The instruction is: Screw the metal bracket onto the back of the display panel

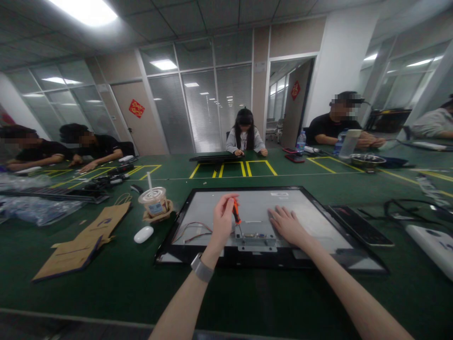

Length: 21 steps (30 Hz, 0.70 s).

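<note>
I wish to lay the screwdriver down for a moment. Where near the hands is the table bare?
The widest bare green table runs in front of the monitor panel, to the table's front edge, around both forearms, and left up to the white mouse and paper bag. Crowded: behind those, the drink cup; right of the panel, a dark flat device and cables.

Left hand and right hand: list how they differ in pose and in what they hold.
The left hand is curled around an orange-handled screwdriver, held upright; the right hand holds nothing. The left hand is raised above the metal bracket; the right hand lies flat, palm down, on the grey panel. The left wrist wears a watch; the right wrist is bare. Both are over the same panel.
</note>
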Each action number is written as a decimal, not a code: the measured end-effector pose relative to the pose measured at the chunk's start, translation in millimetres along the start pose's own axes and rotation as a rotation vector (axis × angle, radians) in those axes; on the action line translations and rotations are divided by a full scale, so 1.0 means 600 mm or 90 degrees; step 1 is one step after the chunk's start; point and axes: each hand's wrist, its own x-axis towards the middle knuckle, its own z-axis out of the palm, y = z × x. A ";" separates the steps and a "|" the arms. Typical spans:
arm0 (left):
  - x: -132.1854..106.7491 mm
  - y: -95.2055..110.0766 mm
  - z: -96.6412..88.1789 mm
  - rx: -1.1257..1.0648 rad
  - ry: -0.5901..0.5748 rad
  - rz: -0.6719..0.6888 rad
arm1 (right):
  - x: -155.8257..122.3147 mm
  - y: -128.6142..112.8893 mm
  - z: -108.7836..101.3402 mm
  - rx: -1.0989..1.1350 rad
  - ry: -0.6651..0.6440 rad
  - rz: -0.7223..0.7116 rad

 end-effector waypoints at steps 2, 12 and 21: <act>0.002 -0.006 -0.001 -0.050 -0.013 -0.013 | 0.000 -0.001 -0.001 -0.004 -0.001 -0.001; -0.004 0.007 0.003 -0.085 -0.068 -0.048 | 0.001 0.001 0.001 0.004 0.001 0.003; -0.005 0.003 0.010 -0.200 -0.124 -0.117 | 0.000 0.000 -0.003 -0.013 -0.004 -0.002</act>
